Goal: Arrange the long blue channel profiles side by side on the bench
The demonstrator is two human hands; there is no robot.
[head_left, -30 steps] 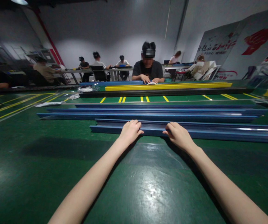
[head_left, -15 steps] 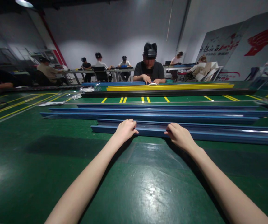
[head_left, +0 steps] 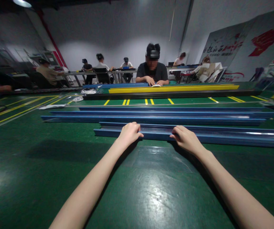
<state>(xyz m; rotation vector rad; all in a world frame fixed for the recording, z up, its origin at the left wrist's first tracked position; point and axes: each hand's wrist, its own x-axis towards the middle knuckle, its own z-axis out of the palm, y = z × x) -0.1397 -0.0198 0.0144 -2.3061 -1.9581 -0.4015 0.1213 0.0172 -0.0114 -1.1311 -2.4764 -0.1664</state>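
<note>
A long blue channel-shaped strip (head_left: 222, 135) lies across the green table, its left end in view and its right end past the picture edge. My left hand (head_left: 130, 132) grips its near wall, fingers curled over the top and thumb on the near side. Farther right, my right hand (head_left: 186, 138) is closed on the same wall, its fingers bent into the channel. The stretch of strip between my hands is bare. Just behind it lie more blue strips (head_left: 84, 118), parallel to it and touched by neither hand.
A clear plastic sheet (head_left: 156, 157) lies on the green table (head_left: 63, 184) in front of the strip. Farther back are a black strip (head_left: 165, 94), a yellow strip (head_left: 175, 89) and crumpled plastic (head_left: 89, 91). A person (head_left: 160, 71) sits opposite, hands on the table.
Both my hands and the gripped blue strip have shifted very slightly to the right. My grip looks the same.
</note>
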